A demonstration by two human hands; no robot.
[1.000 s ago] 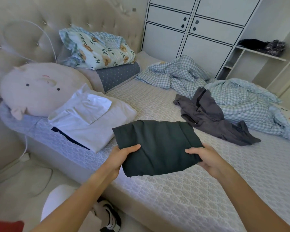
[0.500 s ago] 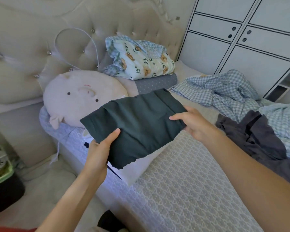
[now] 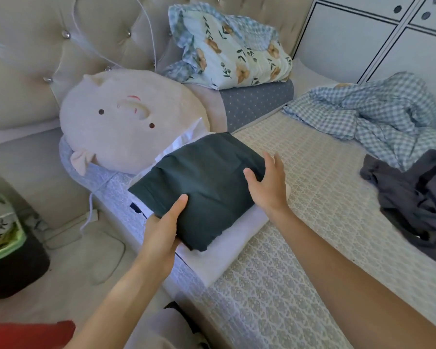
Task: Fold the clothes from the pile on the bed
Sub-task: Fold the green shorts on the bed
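Note:
A folded dark green garment (image 3: 207,182) lies on top of a folded white garment (image 3: 227,250) at the bed's near left edge. My left hand (image 3: 163,235) holds its near corner, thumb on top and fingers underneath. My right hand (image 3: 266,182) is at the garment's right edge with fingers spread and relaxed, thumb touching the cloth. To the right lies the unfolded pile: a dark grey garment (image 3: 410,200) and blue checked cloth (image 3: 378,114).
A round plush pig cushion (image 3: 126,122) leans against the tufted headboard behind the stack. A floral bundle (image 3: 234,49) sits on a grey dotted pillow (image 3: 257,102). A green basket (image 3: 3,235) stands on the floor at left. White cabinet doors (image 3: 378,41) rise behind the bed.
I carried the folded green garment left from mid-bed and set it down on the white folded garment. My right hand has let go of its edge and opened.

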